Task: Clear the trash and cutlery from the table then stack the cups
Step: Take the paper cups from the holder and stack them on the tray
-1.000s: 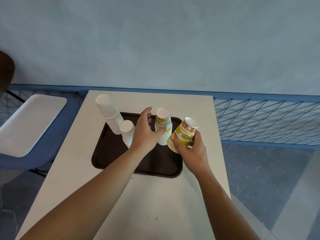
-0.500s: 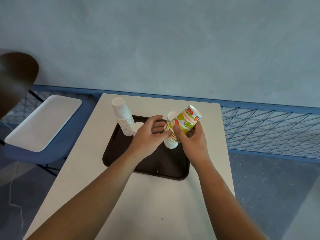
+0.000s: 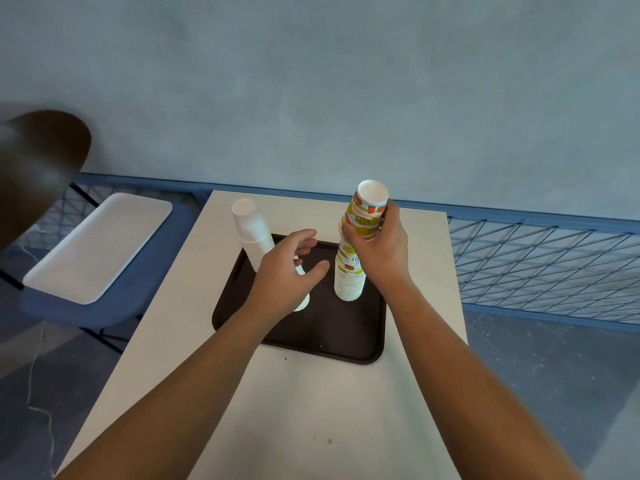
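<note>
While the right hand [image 3: 381,251] curls its fingers round an upturned fruit-printed cup [image 3: 367,207], held slightly tilted at the top of the printed stack [image 3: 349,280] on the brown tray [image 3: 329,332], the left hand [image 3: 284,275] hovers with fingers loosely spread, holding nothing, over a short white stack [image 3: 302,303]. A taller white stack [image 3: 251,230] stands at the tray's far left corner on the pale worktop [image 3: 294,410].

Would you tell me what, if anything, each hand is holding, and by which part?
The right hand grips the upturned fruit-print cups round their side wall; the left hand holds nothing.
</note>
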Motion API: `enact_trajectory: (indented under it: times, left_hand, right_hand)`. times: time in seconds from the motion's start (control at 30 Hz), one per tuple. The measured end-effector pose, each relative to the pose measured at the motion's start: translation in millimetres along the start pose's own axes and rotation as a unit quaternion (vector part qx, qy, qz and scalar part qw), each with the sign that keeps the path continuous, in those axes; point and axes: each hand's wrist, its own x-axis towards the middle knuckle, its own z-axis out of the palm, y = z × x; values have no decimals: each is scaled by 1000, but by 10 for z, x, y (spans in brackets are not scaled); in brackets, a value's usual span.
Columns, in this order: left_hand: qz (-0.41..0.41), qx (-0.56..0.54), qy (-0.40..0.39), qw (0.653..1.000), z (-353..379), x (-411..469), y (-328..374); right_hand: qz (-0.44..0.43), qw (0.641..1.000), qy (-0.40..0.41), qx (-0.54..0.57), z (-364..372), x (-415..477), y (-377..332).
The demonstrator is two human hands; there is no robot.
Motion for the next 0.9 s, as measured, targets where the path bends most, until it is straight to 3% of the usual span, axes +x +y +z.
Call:
enact_trajectory:
  times: [0.53, 0.67, 0.77, 0.9]
  left_hand:
    - [15, 105, 21, 994, -275, 10, -262]
    - [22, 147, 6, 989, -283, 74, -328]
    - [17, 171, -24, 985, -299, 131, -383]
    - [5, 210, -73, 975, -296, 198, -409]
  right_hand:
    - [88, 988, -89, -88, 332, -73, 594]
    - [62, 991, -66, -95, 250, -78, 552]
    - [-14, 995, -26, -94, 160, -105, 464]
    - [-62, 987, -70, -128, 132, -72, 388]
